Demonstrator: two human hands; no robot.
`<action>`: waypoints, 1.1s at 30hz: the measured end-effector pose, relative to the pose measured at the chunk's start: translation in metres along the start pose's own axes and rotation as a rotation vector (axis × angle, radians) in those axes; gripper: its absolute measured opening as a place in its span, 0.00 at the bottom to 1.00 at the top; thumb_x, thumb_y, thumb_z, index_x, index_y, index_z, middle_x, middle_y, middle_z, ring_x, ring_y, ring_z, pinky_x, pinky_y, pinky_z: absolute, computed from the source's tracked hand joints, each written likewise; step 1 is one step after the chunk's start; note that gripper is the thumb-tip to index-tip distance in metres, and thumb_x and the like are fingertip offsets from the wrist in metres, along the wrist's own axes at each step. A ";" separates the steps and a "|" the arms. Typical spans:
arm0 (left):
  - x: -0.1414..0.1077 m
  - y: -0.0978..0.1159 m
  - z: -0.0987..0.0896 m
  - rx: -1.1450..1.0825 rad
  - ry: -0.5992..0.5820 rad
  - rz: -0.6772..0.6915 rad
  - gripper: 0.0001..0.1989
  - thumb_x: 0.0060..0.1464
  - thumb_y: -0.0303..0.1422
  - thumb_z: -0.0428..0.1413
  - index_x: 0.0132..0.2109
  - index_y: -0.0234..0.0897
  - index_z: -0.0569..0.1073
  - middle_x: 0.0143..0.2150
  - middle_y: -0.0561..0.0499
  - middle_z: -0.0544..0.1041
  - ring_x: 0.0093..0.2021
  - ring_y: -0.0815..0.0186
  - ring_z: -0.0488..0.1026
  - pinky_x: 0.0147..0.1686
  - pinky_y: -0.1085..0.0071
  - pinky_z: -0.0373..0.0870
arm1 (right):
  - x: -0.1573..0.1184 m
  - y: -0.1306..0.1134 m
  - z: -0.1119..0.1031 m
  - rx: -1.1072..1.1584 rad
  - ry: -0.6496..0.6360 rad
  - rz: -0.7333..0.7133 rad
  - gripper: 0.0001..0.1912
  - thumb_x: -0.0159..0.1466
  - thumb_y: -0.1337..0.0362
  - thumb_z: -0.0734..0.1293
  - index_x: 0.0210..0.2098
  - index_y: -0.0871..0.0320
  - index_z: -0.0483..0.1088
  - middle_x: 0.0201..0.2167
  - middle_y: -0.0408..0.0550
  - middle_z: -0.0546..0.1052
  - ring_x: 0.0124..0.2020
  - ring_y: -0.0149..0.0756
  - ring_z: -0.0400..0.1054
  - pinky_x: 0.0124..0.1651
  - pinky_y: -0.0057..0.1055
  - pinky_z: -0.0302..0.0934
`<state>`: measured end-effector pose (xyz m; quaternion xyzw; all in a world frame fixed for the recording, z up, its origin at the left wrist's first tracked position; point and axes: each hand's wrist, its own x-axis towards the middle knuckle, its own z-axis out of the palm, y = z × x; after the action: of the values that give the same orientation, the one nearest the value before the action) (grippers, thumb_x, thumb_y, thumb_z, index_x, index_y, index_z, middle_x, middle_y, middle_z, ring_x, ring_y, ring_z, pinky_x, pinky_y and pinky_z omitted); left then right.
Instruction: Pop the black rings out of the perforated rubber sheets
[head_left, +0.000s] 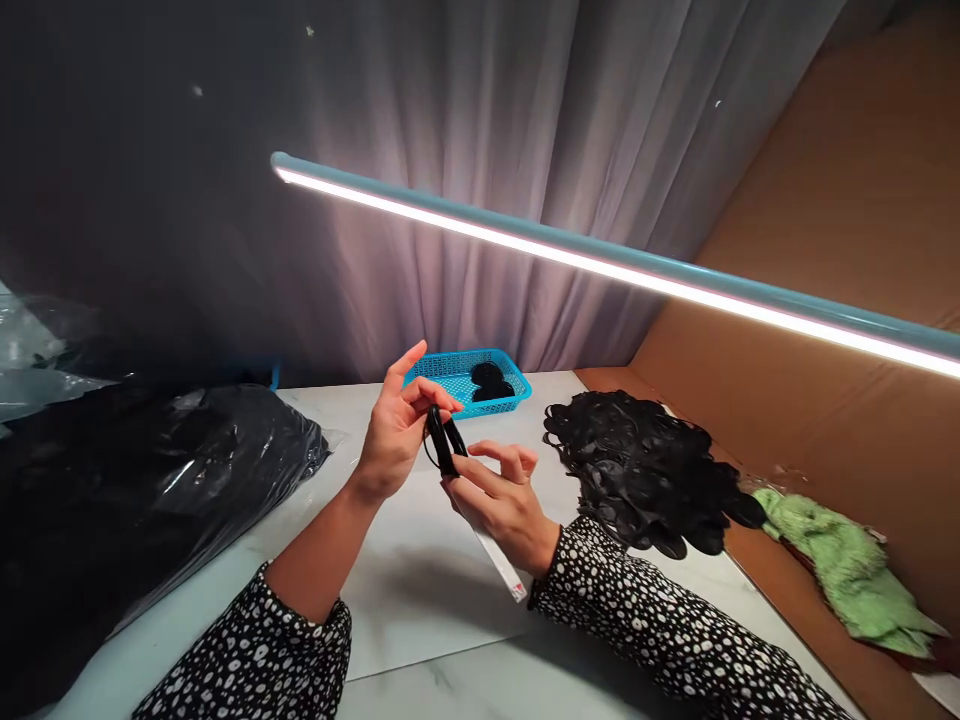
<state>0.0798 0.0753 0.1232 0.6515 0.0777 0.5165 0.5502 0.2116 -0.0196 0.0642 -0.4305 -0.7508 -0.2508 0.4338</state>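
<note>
nothing legible anywhere; the white strip (496, 556) carries a tiny red mark, unreadable

The person wears a black long-sleeved top (259, 650) printed all over with small white dots and rounded flecks, in a fabric with a soft, matte look. The left sleeve (300, 640) ends well up the forearm, while the right sleeve (660, 620) reaches nearly to the wrist, its dark cuff (544, 590) fitting closely. The left hand (397, 430) and right hand (510, 500) are bare.

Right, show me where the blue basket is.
Head view: the blue mesh basket sits at the table's far edge, just past the left hand, left of the black heap.
</note>
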 end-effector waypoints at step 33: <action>-0.157 -0.024 -0.018 1.184 -0.614 -0.322 0.27 0.65 0.42 0.51 0.68 0.42 0.58 0.71 0.40 0.55 0.71 0.54 0.48 0.67 0.50 0.46 | 0.031 0.208 0.074 0.144 -0.853 0.594 0.09 0.50 0.62 0.68 0.17 0.54 0.64 0.17 0.41 0.71 0.23 0.36 0.67 0.29 0.30 0.58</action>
<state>0.0064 -0.0095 0.0089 0.9397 0.2835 0.0908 0.1683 0.3517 0.1542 0.0553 -0.6576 -0.7217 0.1329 0.1704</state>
